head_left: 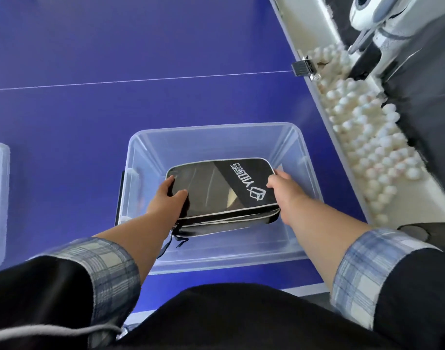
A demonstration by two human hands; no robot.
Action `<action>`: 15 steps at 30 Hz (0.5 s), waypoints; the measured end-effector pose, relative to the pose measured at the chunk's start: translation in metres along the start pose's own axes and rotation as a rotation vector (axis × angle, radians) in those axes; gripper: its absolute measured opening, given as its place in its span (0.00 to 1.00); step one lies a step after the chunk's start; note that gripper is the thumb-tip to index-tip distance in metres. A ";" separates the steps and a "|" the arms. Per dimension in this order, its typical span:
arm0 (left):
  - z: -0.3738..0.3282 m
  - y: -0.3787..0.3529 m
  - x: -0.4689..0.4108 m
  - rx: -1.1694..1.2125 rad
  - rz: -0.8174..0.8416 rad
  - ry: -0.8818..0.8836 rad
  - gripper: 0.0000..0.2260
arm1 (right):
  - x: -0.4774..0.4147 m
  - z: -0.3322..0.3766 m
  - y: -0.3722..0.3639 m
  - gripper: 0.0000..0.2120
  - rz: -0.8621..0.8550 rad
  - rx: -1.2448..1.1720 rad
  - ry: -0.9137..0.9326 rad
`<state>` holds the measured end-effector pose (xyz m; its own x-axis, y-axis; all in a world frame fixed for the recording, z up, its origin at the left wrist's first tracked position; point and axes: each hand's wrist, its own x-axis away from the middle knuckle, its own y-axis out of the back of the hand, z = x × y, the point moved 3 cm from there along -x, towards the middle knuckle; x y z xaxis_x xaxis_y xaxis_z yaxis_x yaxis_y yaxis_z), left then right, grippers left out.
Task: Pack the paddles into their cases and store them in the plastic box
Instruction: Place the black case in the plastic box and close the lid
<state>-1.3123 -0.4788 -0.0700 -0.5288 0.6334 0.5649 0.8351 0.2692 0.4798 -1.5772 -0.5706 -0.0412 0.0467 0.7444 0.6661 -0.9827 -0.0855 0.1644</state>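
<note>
While both hands grasp it, the left hand (169,198) curled round its near left corner and the right hand (279,184) pinching its right edge, the black case (224,190) sits low inside the clear box (241,251). Whether it touches the bottom, I cannot tell. Its zip looks closed, so packing this one seems done and storing it nearly so: only letting go is left. Its doubled edge may hide a second case beneath. No loose paddle shows on the blue desk (90,122).
</note>
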 end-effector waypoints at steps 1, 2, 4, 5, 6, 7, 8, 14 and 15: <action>0.004 -0.003 -0.002 -0.017 -0.005 -0.002 0.27 | -0.003 -0.005 0.000 0.21 -0.017 0.006 -0.017; 0.007 -0.004 -0.004 -0.030 -0.004 -0.008 0.27 | -0.006 -0.008 0.001 0.22 -0.029 0.007 -0.025; 0.010 -0.005 -0.007 -0.067 -0.002 -0.008 0.29 | -0.011 -0.012 -0.001 0.25 -0.028 0.010 -0.039; 0.010 -0.004 -0.006 -0.109 -0.004 -0.007 0.29 | -0.011 -0.013 -0.002 0.25 -0.025 0.032 -0.045; 0.010 -0.004 -0.005 -0.165 -0.006 -0.010 0.30 | -0.010 -0.014 -0.002 0.24 -0.028 0.072 -0.046; 0.010 -0.005 -0.002 -0.215 -0.003 -0.019 0.31 | -0.008 -0.016 -0.003 0.23 -0.037 0.117 -0.041; 0.010 -0.007 0.000 -0.246 0.003 -0.030 0.32 | -0.006 -0.017 -0.003 0.22 -0.049 0.162 -0.026; -0.008 -0.010 0.019 -0.467 0.020 -0.045 0.36 | 0.005 -0.001 -0.002 0.33 -0.028 0.501 0.200; -0.012 -0.010 0.026 -0.491 0.007 -0.067 0.36 | 0.009 0.007 -0.005 0.34 -0.033 0.633 0.282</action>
<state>-1.3361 -0.4735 -0.0515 -0.4988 0.6839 0.5323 0.6601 -0.0982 0.7447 -1.5707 -0.5680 -0.0306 -0.0580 0.8895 0.4533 -0.6836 -0.3663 0.6313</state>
